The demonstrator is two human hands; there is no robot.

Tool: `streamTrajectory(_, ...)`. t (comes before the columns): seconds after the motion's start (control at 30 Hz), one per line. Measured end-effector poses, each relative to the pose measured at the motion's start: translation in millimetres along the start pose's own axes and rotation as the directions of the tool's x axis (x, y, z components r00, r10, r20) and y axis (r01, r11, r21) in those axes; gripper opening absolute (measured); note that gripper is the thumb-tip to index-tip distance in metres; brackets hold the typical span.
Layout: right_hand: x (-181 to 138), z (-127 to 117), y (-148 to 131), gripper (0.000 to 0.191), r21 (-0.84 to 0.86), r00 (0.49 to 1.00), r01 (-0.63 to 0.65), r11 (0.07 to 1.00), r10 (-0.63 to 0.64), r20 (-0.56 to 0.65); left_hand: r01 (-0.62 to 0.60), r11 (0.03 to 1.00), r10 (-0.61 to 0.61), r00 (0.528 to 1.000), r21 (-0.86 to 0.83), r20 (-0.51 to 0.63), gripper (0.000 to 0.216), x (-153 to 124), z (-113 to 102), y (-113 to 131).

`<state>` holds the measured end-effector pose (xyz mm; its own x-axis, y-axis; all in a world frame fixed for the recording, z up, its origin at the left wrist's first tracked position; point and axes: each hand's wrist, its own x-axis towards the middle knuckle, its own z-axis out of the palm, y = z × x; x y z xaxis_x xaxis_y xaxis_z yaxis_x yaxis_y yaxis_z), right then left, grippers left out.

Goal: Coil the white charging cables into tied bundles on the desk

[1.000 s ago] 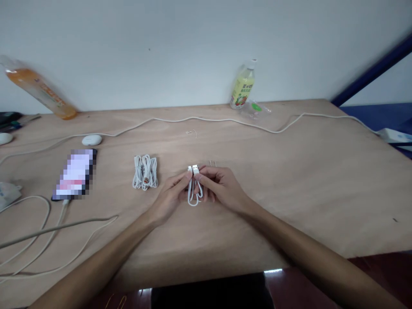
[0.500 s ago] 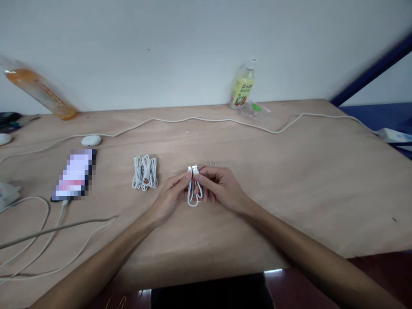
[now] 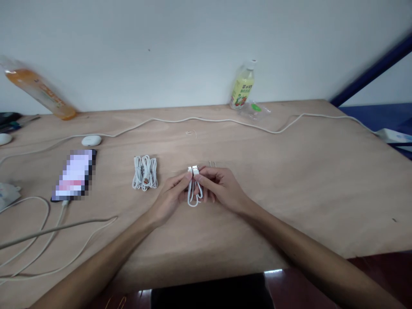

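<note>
Both hands meet at the middle of the wooden table [image 3: 289,180]. My left hand [image 3: 169,197] and my right hand [image 3: 222,186] pinch a folded white USB cable [image 3: 194,191] between fingertips. Its two plugs stick up side by side above the fingers, and its loops hang below. A second white cable bundle [image 3: 145,172] lies coiled on the table, a little to the left of my left hand. A small thin wire tie [image 3: 212,163] rests just beyond my right hand.
A phone [image 3: 75,174] lies at the left with a cord plugged in. A long white cord [image 3: 206,120] runs across the back. An orange bottle [image 3: 40,91] leans at the far left; a yellow bottle [image 3: 242,86] stands by the wall. A white oval object [image 3: 91,140] sits behind the phone.
</note>
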<state>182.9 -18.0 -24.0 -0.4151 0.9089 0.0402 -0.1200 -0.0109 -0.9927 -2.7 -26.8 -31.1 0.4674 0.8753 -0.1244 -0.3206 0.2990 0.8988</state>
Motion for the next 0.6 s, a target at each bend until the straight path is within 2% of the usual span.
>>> streamTrajectory(0.6,-0.2,0.7,-0.4,0.040,-0.008,1.000,-0.014,1.000,0.014,-0.013,0.019,1.000,-0.018,1.000,0.024,-0.025,0.057,-0.3,0.4,0.1)
